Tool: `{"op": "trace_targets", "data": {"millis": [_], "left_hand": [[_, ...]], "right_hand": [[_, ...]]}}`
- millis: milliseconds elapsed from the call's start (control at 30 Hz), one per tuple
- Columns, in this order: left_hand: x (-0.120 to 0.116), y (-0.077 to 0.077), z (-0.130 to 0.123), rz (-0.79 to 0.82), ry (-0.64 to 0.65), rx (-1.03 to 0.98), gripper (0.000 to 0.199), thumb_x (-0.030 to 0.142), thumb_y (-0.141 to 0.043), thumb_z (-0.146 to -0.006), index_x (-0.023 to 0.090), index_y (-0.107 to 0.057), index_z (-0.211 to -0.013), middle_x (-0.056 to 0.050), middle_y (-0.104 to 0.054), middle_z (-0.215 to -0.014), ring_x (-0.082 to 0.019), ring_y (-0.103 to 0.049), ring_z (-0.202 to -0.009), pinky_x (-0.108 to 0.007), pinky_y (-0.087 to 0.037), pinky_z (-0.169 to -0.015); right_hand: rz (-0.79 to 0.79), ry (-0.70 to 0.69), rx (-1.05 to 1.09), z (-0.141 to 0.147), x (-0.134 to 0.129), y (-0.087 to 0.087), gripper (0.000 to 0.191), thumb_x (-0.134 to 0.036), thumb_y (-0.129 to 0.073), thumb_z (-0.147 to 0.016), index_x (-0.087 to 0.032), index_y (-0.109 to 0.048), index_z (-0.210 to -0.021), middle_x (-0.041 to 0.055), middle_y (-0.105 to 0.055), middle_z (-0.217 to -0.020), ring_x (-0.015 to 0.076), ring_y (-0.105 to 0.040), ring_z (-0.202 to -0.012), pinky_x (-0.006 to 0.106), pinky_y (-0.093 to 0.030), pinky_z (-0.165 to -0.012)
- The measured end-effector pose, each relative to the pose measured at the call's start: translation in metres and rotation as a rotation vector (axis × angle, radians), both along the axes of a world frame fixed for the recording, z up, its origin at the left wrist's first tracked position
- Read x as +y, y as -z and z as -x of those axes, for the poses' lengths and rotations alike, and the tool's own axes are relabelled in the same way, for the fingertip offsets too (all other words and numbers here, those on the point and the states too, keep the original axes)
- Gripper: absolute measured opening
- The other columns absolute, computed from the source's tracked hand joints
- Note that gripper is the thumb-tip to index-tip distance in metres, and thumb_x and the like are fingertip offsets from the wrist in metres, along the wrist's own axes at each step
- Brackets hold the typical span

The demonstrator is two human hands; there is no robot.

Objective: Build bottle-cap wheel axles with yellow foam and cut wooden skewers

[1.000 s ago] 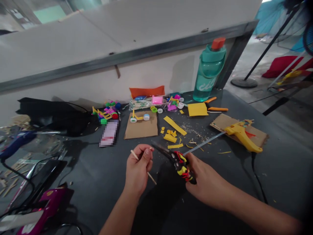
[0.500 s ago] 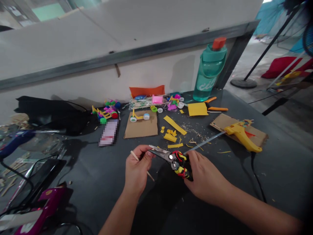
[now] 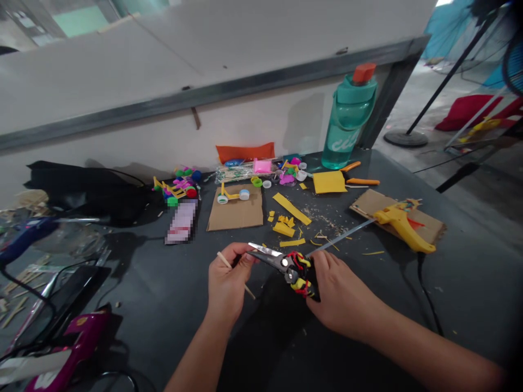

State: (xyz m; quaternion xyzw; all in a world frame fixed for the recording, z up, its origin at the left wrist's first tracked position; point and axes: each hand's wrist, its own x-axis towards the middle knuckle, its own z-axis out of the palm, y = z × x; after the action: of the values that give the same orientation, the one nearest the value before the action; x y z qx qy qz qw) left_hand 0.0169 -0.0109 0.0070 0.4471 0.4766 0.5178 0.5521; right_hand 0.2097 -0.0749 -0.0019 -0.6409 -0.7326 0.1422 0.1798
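My left hand (image 3: 229, 280) is closed around a thin wooden stick (image 3: 250, 292), whose two ends stick out on either side of the fingers. In my right hand (image 3: 339, 288) are scissors (image 3: 286, 263) with black, red and yellow handles. Their blades point left and the tips reach my left thumb and forefinger. Whether a small piece sits between the blades there I cannot make out. Beyond the hands lie yellow strips and scraps (image 3: 284, 228), and a small yellow wheeled model (image 3: 232, 194) rests on a cardboard square (image 3: 237, 218).
A yellow glue gun (image 3: 402, 223) lies on cardboard at the right, its clear glue stick (image 3: 343, 236) jutting towards my right hand. A teal bottle (image 3: 347, 120) and orange-handled pliers (image 3: 362, 181) stand behind. At the left are a purple glue gun (image 3: 67, 354) and a blue-handled tool (image 3: 30, 239).
Hardly anything differs. The scissors have tilted slightly, so the upper blade catches more light; both hands keep their holds and nearly the same places.
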Motion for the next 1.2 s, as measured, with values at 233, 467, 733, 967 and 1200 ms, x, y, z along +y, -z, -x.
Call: {"op": "trace_targets", "data": {"millis": [233,467,733,967,1200], "left_hand": [[0.0018,0.0005,-0.0018,0.027,0.043,-0.065,0.012,0.024,-0.066,-0.07,0.017,-0.063,-0.079,0.001,-0.058,-0.062,-0.003,-0.031,-0.043,-0.016,-0.02,-0.039],[0.0013,-0.001,0.0008,0.033,0.045,-0.063,0.012,0.023,-0.068,-0.068,0.016,-0.063,-0.076,0.002,-0.057,-0.059,-0.003,-0.032,-0.043,-0.016,-0.02,-0.04],[0.0014,-0.0013,0.003,0.034,0.061,-0.047,0.014,0.025,-0.069,-0.068,0.016,-0.063,-0.077,0.002,-0.057,-0.059,-0.003,-0.034,-0.044,-0.016,-0.021,-0.041],[0.0012,-0.0039,-0.0012,0.054,0.042,-0.108,0.015,0.025,-0.07,-0.066,0.016,-0.061,-0.074,0.002,-0.056,-0.057,-0.003,-0.031,-0.041,-0.016,-0.019,-0.038],[0.002,-0.0057,-0.0035,0.055,0.041,-0.155,0.012,0.022,-0.07,-0.065,0.016,-0.062,-0.072,0.002,-0.057,-0.056,-0.003,-0.031,-0.041,-0.016,-0.017,-0.038]], "right_hand": [[-0.019,-0.003,-0.007,-0.0006,0.0002,0.0011,0.032,-0.023,-0.052,-0.062,-0.015,-0.048,-0.092,0.0108,-0.053,-0.087,0.0273,-0.052,-0.084,0.039,-0.039,-0.072],[-0.009,-0.004,-0.016,0.0002,-0.0003,-0.0005,0.028,-0.024,-0.053,-0.063,-0.015,-0.048,-0.09,0.0108,-0.054,-0.086,0.0268,-0.053,-0.082,0.04,-0.039,-0.072],[0.113,-0.01,-0.067,-0.002,-0.0015,-0.0064,0.025,-0.027,-0.054,-0.067,-0.017,-0.046,-0.088,0.0102,-0.057,-0.08,0.0255,-0.057,-0.074,0.034,-0.039,-0.064],[0.026,-0.014,-0.036,-0.0034,0.0001,-0.0015,0.025,-0.026,-0.053,-0.066,-0.018,-0.045,-0.088,0.0084,-0.058,-0.078,0.0238,-0.057,-0.071,0.033,-0.038,-0.061],[-0.012,-0.005,-0.037,-0.001,0.0014,-0.0029,0.025,-0.028,-0.053,-0.063,-0.017,-0.045,-0.084,0.0093,-0.054,-0.083,0.0244,-0.053,-0.077,0.036,-0.04,-0.069]]}}
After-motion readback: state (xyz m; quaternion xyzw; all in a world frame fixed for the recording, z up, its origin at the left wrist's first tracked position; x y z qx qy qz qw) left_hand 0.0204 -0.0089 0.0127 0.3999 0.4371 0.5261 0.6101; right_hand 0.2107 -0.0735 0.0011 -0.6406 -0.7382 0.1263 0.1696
